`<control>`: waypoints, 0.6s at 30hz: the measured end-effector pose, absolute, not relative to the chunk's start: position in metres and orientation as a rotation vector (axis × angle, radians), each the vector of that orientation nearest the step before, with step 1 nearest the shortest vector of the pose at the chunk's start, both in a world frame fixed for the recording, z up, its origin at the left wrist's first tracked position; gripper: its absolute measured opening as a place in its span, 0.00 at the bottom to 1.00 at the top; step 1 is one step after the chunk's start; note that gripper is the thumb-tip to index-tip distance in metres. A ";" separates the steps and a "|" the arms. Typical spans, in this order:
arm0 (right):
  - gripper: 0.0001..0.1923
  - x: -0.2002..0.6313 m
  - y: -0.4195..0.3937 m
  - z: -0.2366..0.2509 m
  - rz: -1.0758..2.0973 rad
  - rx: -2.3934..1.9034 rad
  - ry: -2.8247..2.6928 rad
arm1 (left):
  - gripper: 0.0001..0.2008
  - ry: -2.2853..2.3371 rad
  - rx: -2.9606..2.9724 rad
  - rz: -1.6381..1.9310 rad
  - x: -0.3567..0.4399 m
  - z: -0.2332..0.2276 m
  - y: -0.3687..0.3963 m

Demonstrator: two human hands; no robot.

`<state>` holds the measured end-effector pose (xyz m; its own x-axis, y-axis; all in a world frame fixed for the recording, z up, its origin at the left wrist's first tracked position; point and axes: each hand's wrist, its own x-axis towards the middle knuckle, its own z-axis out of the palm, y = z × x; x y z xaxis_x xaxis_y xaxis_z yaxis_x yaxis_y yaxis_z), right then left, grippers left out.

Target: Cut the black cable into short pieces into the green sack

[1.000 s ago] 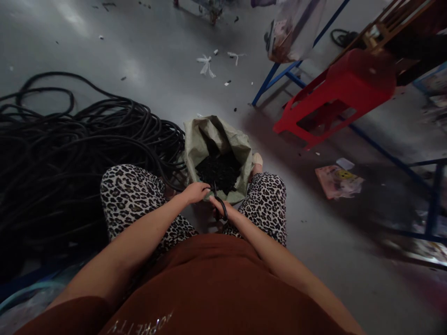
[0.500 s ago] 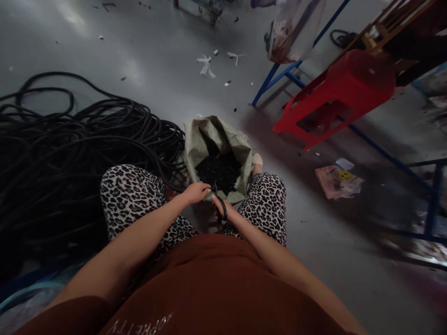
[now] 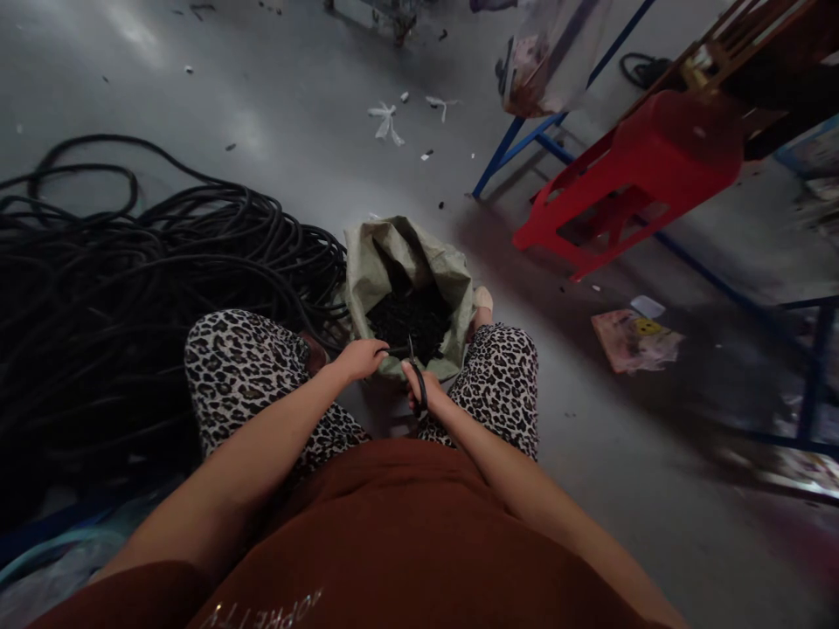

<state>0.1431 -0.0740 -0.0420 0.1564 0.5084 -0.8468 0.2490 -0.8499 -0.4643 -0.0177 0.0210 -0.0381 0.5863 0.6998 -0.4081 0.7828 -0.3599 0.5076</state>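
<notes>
At the far left of the pale green woven sack (image 3: 359, 288), which we take as our landmark, we see a big tangled heap of black, round, flexible cord (image 3: 216, 236); its nearest loops reach close to the sack's left side. Between this heap and the near-left side of the sack is our left knee, in black-and-white leopard-print trousers (image 3: 239, 376).

Our left hand (image 3: 359, 359) is at the near-left edge of the sack. Its fingertips are pinched narrowly together, holding a thin black cord end (image 3: 384, 350), which points to the right over the sack's near edge. Inside the sack, at the bottom, lie many small black pieces (image 3: 406, 316). Beyond the sack, on the floor, we see crumpled white plastic scraps (image 3: 388, 122).

Our right hand (image 3: 433, 390), before the sack's near edge, is closed around the black-handled metal scissors (image 3: 421, 397); their blades point over the sack opening, just beside the cord end. How wide the blades stand, we cannot tell.

To the right of the sack, well apart, there are a red plastic stool (image 3: 682, 157) and a flat orange-pink packet (image 3: 613, 341).
</notes>
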 end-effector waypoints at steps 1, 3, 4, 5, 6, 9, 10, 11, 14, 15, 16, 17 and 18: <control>0.27 0.143 -0.074 -0.043 1.749 -2.219 -0.767 | 0.16 1.178 2.127 -0.162 -0.017 -0.038 0.021; 0.27 0.144 -0.075 -0.045 1.717 -2.222 -0.833 | 0.16 1.187 2.109 -0.169 -0.017 -0.038 0.022; 0.27 0.144 -0.075 -0.045 1.703 -2.224 -0.862 | 0.16 1.191 2.103 -0.174 -0.016 -0.038 0.022; 0.27 0.145 -0.075 -0.046 1.693 -2.227 -0.884 | 0.16 1.194 2.100 -0.182 -0.016 -0.039 0.022; 0.27 0.145 -0.076 -0.045 1.688 -2.230 -0.897 | 0.17 1.198 2.100 -0.192 -0.016 -0.039 0.023; 0.27 0.146 -0.077 -0.044 1.682 -2.236 -0.906 | 0.17 1.195 2.112 -0.228 -0.016 -0.042 0.024; 0.27 0.146 -0.077 -0.044 1.682 -2.236 -0.906 | 0.17 1.195 2.118 -0.241 -0.017 -0.042 0.025; 0.27 0.146 -0.078 -0.044 1.682 -2.236 -0.901 | 0.17 1.201 2.123 -0.255 -0.017 -0.043 0.025; 0.27 0.146 -0.078 -0.046 1.678 -2.249 -0.868 | 0.17 1.231 2.133 -0.288 -0.019 -0.046 0.026; 0.27 0.147 -0.078 -0.048 1.678 -2.253 -0.854 | 0.16 1.237 2.135 -0.288 -0.019 -0.046 0.026; 0.27 0.147 -0.078 -0.049 1.678 -2.256 -0.835 | 0.16 1.241 2.138 -0.282 -0.020 -0.047 0.026; 0.27 0.147 -0.078 -0.050 1.682 -2.253 -0.807 | 0.16 1.239 2.140 -0.273 -0.020 -0.047 0.026; 0.26 0.148 -0.078 -0.050 1.710 -2.219 -0.763 | 0.16 1.238 2.141 -0.260 -0.020 -0.046 0.026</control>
